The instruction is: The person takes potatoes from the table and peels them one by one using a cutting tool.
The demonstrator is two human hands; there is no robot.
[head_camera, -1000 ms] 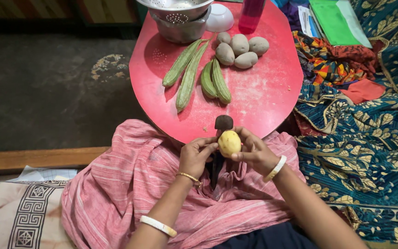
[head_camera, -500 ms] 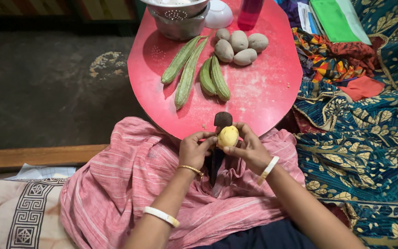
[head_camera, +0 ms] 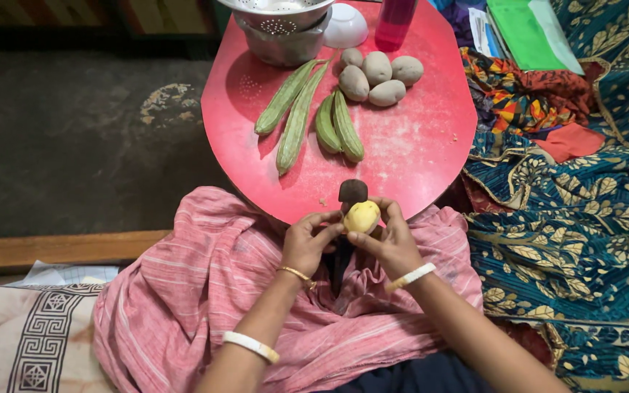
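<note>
Both hands hold one peeled yellow potato point(head_camera: 362, 216) over my lap, against an upright dark blade point(head_camera: 351, 192) that rises between my knees. My left hand point(head_camera: 306, 241) pinches the potato's left side with thumb and fingers. My right hand point(head_camera: 391, 242) cups it from the right and below. On the red oval table point(head_camera: 416, 153) just beyond lie several unpeeled brown potatoes point(head_camera: 377, 75) and several long green ridged gourds point(head_camera: 307, 116).
A metal colander in a pot point(head_camera: 282, 25), a white bowl point(head_camera: 345, 26) and a pink bottle point(head_camera: 394, 22) stand at the table's far end. Patterned blue cloth point(head_camera: 584, 240) and a green folder point(head_camera: 529, 33) lie right. Dark floor point(head_camera: 74, 138) left; wooden ledge point(head_camera: 60, 249).
The potato has been turned slightly in my fingers against the blade, and my right wrist has shifted a little lower and leftward. The table items have not moved.
</note>
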